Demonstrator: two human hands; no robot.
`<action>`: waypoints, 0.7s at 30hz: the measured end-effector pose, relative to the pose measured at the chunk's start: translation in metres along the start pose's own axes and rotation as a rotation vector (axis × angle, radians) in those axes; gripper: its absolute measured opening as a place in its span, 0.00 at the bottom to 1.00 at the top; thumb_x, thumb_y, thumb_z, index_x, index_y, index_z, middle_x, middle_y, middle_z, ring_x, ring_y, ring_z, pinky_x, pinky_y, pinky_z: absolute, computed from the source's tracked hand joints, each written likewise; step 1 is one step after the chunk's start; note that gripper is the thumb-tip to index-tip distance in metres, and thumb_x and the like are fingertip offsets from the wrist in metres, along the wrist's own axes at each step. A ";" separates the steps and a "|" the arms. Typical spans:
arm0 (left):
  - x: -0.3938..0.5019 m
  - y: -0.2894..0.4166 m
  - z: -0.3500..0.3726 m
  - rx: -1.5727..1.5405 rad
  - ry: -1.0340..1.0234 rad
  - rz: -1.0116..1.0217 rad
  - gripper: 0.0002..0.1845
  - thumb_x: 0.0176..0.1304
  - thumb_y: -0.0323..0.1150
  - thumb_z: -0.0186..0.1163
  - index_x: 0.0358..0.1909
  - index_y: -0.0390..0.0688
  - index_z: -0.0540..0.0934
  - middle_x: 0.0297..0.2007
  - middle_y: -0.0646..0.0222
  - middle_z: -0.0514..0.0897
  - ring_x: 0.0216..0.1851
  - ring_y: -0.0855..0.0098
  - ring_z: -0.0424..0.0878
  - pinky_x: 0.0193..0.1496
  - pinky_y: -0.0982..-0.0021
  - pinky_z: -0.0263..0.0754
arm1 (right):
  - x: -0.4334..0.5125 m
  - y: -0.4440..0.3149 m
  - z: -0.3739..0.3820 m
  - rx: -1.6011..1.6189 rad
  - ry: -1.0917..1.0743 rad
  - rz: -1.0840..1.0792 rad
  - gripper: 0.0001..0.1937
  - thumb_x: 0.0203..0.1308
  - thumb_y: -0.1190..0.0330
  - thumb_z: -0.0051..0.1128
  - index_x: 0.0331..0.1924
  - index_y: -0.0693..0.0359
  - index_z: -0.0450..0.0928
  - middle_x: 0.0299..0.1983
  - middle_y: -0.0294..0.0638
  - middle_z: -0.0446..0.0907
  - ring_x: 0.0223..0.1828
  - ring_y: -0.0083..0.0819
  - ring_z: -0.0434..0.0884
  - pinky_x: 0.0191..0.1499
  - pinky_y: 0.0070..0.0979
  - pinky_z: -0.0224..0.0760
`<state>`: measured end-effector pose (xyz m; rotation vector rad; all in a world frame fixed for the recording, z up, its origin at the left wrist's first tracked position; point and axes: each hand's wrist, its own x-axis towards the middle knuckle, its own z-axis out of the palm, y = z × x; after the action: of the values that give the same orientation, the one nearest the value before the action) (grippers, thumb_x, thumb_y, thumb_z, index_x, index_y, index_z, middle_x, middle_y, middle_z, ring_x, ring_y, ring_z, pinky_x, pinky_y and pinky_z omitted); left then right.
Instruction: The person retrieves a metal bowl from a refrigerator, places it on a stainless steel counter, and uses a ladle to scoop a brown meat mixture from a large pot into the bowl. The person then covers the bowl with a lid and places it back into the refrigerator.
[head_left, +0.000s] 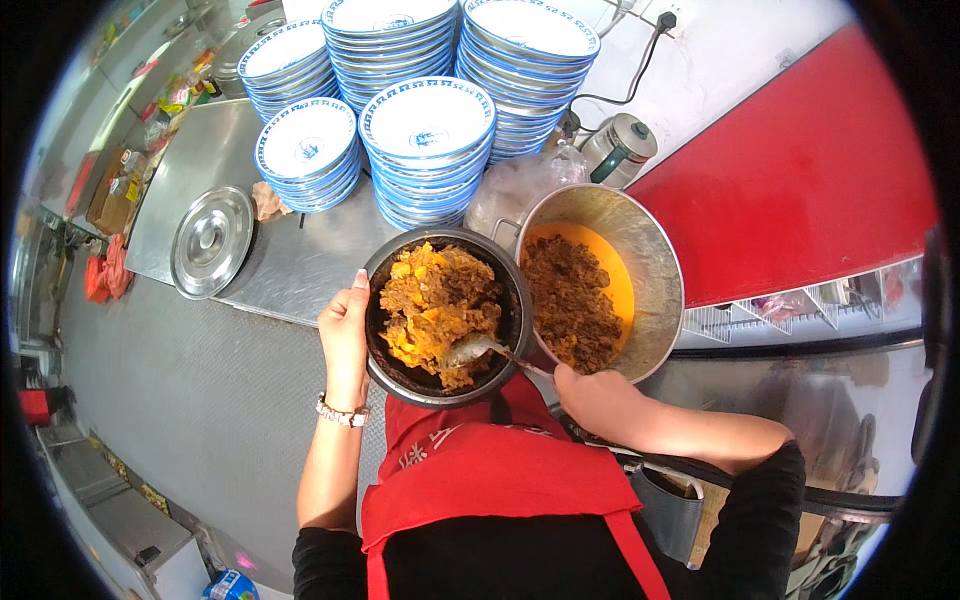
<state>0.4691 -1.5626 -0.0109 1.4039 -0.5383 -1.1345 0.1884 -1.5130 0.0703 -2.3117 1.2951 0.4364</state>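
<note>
My left hand (346, 322) grips the left rim of a dark round bowl (375, 367), its thumb over the edge. Inside lies a heap of brown minced food with yellow-orange fat (439, 304). A metal spoon (469, 349) rests its head in the lower right of that heap. Its handle crosses the bowl's rim into my right hand (596, 401), which is closed around it. Right beside the bowl stands a deep steel pot (656, 300). The pot holds dark brown mince (566, 300) with orange oil (616, 274) along one side.
Tall stacks of blue-rimmed white bowls (427, 127) stand behind on a steel counter (187, 157). A round steel lid (212, 241) lies at the left. Behind the pot are a clear plastic bag (525, 184) and a lidded jug (622, 146). A red panel (795, 172) slopes up at the right.
</note>
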 end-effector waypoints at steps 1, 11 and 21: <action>0.001 0.000 0.000 0.007 -0.008 0.006 0.21 0.61 0.40 0.57 0.11 0.45 0.69 0.15 0.85 0.65 0.19 0.87 0.55 0.22 0.81 0.51 | -0.001 0.001 -0.004 0.007 0.009 0.001 0.05 0.52 0.75 0.43 0.30 0.67 0.61 0.15 0.52 0.74 0.20 0.49 0.78 0.21 0.40 0.71; 0.001 -0.006 -0.005 0.031 -0.032 -0.023 0.20 0.62 0.40 0.55 0.12 0.48 0.68 0.16 0.86 0.64 0.20 0.87 0.55 0.24 0.82 0.51 | -0.034 0.018 -0.050 0.482 0.014 0.173 0.12 0.66 0.62 0.35 0.32 0.63 0.61 0.16 0.48 0.70 0.18 0.45 0.74 0.23 0.39 0.64; -0.003 -0.002 0.002 0.022 0.017 -0.081 0.19 0.63 0.41 0.55 0.14 0.46 0.71 0.19 0.81 0.73 0.21 0.88 0.62 0.25 0.82 0.57 | 0.066 0.124 -0.002 0.083 0.098 0.149 0.14 0.55 0.67 0.50 0.23 0.71 0.76 0.19 0.52 0.75 0.24 0.46 0.76 0.26 0.33 0.70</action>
<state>0.4656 -1.5607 -0.0119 1.4642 -0.4866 -1.1836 0.1150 -1.6177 0.0119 -2.2010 1.5102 0.3136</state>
